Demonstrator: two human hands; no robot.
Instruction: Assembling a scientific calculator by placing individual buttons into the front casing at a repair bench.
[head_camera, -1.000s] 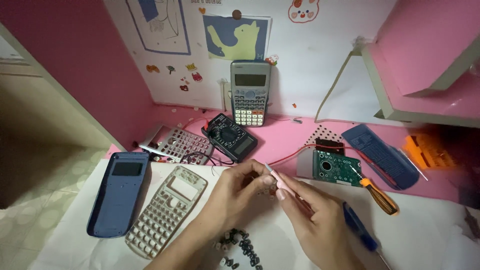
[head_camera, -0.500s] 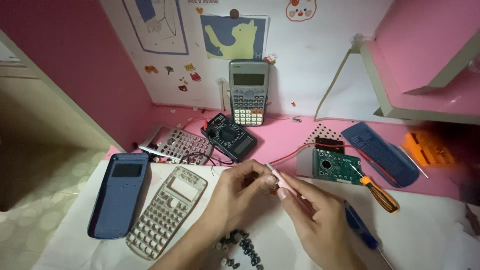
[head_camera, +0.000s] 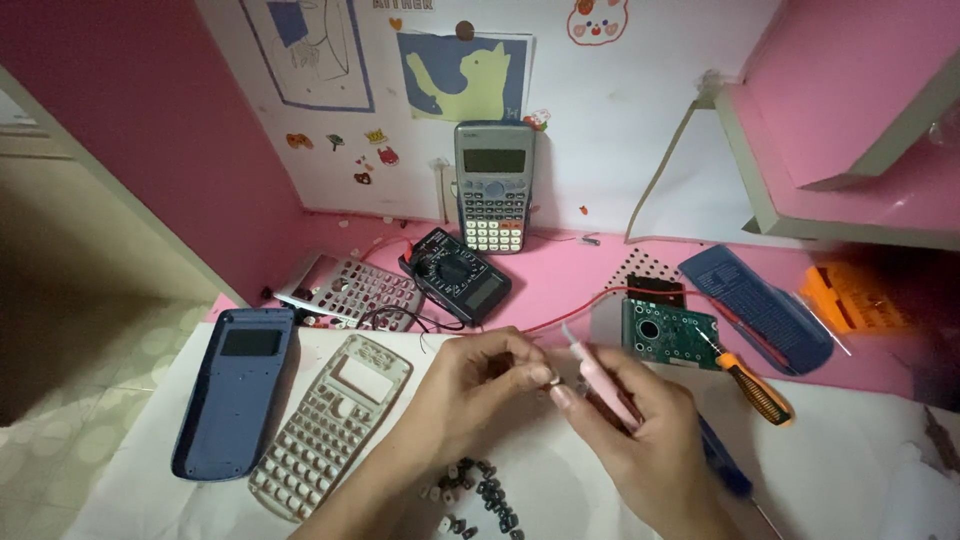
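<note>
Right at the middle of the white sheet (head_camera: 880, 470), the right hand (head_camera: 640, 440) pinches a pair of pale pink tweezers (head_camera: 598, 378), thumb and fingers closed around the lower half, probably so the tips can be steered finely. Their long axis runs diagonally, with the tips pointing up and to the left, away from the person, and ending just above the left hand's fingertips. The left hand (head_camera: 480, 385) is curled shut on a small part; it is too small and too covered to identify. Both hands meet above the sheet, touching or nearly so.

Just below them lies a scatter of small black key caps (head_camera: 478, 490). To the left rest a clear calculator keypad frame (head_camera: 330, 425) and a blue calculator back cover (head_camera: 235, 390). To the right sit a green circuit board (head_camera: 668, 332) and an orange-handled screwdriver (head_camera: 752, 385). Farther back, a black multimeter (head_camera: 458, 275) lies on the pink desk, and a grey scientific calculator (head_camera: 494, 187) leans upright against the wall.
</note>
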